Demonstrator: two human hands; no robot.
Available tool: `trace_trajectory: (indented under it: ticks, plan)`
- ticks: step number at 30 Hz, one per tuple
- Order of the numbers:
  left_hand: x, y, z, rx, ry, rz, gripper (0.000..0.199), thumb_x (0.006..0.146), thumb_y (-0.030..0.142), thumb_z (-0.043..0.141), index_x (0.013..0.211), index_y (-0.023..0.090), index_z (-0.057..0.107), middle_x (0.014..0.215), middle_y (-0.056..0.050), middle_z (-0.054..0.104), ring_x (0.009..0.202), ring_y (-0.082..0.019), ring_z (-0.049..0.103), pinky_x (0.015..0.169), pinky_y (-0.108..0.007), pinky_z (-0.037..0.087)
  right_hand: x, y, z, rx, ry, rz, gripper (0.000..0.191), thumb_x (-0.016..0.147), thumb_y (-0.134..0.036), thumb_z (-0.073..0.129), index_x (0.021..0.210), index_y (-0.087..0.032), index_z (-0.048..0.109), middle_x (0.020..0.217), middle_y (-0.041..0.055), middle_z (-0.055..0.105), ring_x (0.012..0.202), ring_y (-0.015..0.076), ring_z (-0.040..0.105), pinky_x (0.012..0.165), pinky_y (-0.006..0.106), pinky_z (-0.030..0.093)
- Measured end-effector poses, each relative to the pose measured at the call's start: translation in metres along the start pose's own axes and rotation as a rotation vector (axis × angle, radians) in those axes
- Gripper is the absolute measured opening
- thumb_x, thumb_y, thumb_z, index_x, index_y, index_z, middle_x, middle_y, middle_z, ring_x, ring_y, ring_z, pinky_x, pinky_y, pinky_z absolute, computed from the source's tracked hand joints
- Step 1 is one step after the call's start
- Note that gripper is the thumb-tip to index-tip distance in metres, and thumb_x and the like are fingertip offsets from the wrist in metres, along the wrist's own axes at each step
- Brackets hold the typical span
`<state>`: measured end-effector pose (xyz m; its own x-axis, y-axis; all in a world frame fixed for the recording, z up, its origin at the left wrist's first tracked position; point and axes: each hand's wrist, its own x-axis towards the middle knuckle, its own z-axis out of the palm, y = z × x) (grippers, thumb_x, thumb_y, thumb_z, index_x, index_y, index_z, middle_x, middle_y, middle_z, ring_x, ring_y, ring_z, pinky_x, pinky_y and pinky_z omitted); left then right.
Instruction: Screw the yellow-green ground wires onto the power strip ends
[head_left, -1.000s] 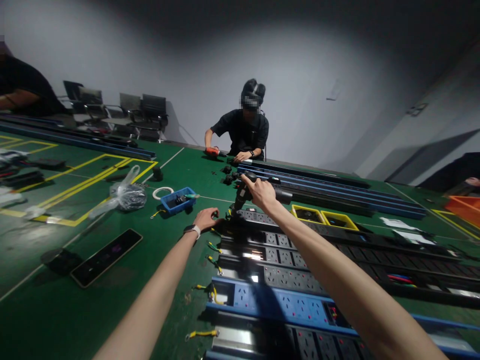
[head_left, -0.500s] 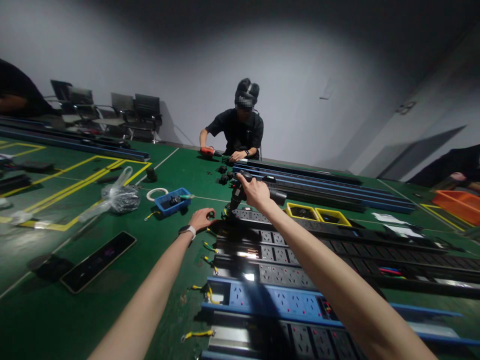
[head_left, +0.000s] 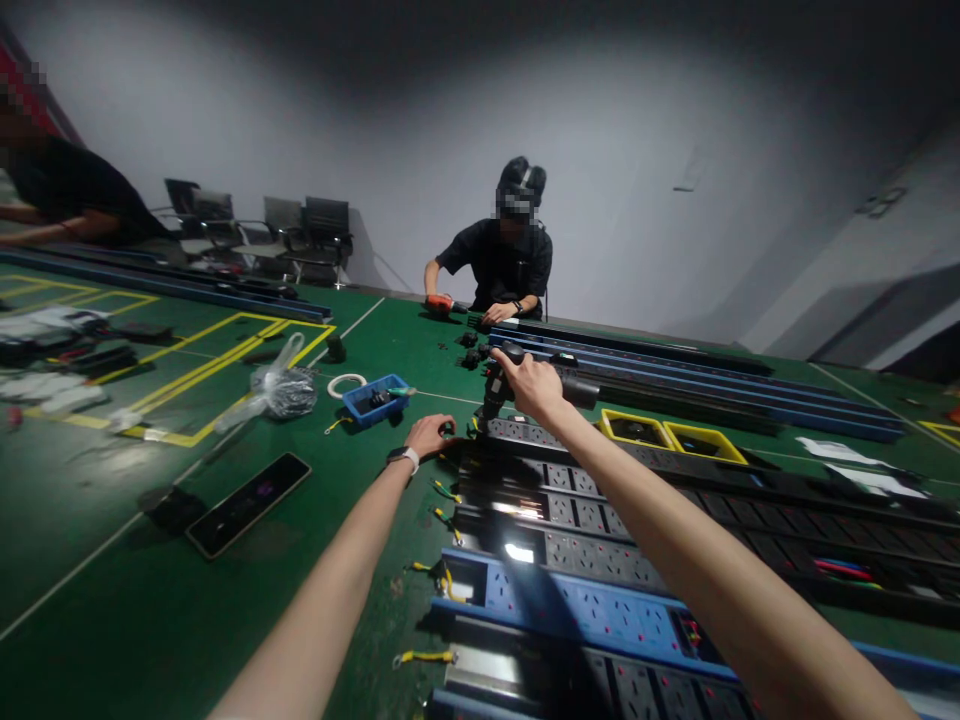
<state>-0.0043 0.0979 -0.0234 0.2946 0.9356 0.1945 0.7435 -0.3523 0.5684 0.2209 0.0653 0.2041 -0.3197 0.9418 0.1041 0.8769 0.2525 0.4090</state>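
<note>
My right hand [head_left: 534,384] grips a black cordless screwdriver [head_left: 496,388], its nose pointing down at the left end of a black power strip [head_left: 517,432]. Just left of that end is my left hand [head_left: 430,436], wearing a watch, with fingers curled and thumb and forefinger brought together. Something dark shows at those fingertips, too small to name. Below it, more power strips lie in a row, among them a blue power strip [head_left: 585,606]. Yellow-green earth wires [head_left: 448,490] with ring ends stick out from their left ends.
A blue tray [head_left: 390,412], a white ring [head_left: 346,380], a clear plastic bag [head_left: 289,390] and a phone [head_left: 249,505] lie to the left. Yellow bins [head_left: 709,456] stand behind the strips. Across the table, a co-worker [head_left: 499,262] holds a red power tool [head_left: 442,304]. Another person leans in at far left.
My view has turned left, so everything sits further right in the picture and more of the person at far left shows. Both hands keep their places at the strip's end.
</note>
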Motion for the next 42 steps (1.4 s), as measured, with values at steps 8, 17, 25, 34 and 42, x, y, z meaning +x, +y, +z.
trace_trajectory:
  ticks: [8, 17, 25, 34, 42]
  plan:
    - [0.002, -0.001, 0.0, 0.001, 0.018, -0.011, 0.034, 0.078, 0.056, 0.075, 0.095, 0.026, 0.075, 0.088, -0.001, 0.071, 0.076, -0.015, 0.058, 0.068, -0.024, 0.039, 0.006, 0.0, -0.004, -0.029, -0.022, -0.065, 0.088, 0.092, -0.016, 0.051, 0.164, -0.039, 0.005, 0.114, 0.014, 0.063, 0.094, 0.0206, 0.066, 0.079, 0.028, 0.045]
    - [0.003, -0.003, 0.001, 0.001, 0.018, -0.017, 0.033, 0.078, 0.055, 0.074, 0.093, 0.026, 0.075, 0.092, -0.002, 0.072, 0.079, -0.015, 0.06, 0.068, -0.024, 0.038, 0.007, -0.003, -0.001, -0.036, 0.004, -0.023, 0.082, 0.095, -0.018, 0.047, 0.164, -0.042, 0.008, 0.111, 0.0134, 0.061, 0.091, 0.0217, 0.067, 0.077, 0.029, 0.044]
    - [0.003, -0.001, -0.001, -0.013, 0.012, -0.028, 0.038, 0.077, 0.059, 0.074, 0.095, 0.026, 0.076, 0.089, -0.003, 0.072, 0.077, -0.016, 0.06, 0.068, -0.025, 0.039, 0.003, -0.002, 0.0, -0.022, 0.003, 0.024, 0.081, 0.095, -0.018, 0.047, 0.164, -0.039, 0.011, 0.115, 0.0154, 0.06, 0.093, 0.0229, 0.068, 0.078, 0.03, 0.046]
    - [0.002, 0.0, -0.001, -0.01, 0.021, -0.023, 0.037, 0.078, 0.06, 0.074, 0.094, 0.026, 0.076, 0.09, -0.002, 0.072, 0.077, -0.016, 0.06, 0.067, -0.025, 0.039, 0.003, -0.006, -0.001, -0.04, 0.015, 0.009, 0.077, 0.098, -0.021, 0.045, 0.164, -0.04, 0.01, 0.114, 0.0145, 0.059, 0.091, 0.0195, 0.065, 0.079, 0.029, 0.043]
    - [0.004, -0.005, 0.002, 0.024, 0.013, 0.024, 0.035, 0.081, 0.059, 0.073, 0.093, 0.026, 0.073, 0.086, 0.0, 0.068, 0.075, -0.014, 0.056, 0.066, -0.024, 0.035, 0.005, -0.025, -0.015, -0.077, 0.032, -0.109, 0.079, 0.098, -0.015, 0.039, 0.164, -0.041, 0.006, 0.115, 0.0147, 0.058, 0.094, 0.0208, 0.063, 0.082, 0.03, 0.042]
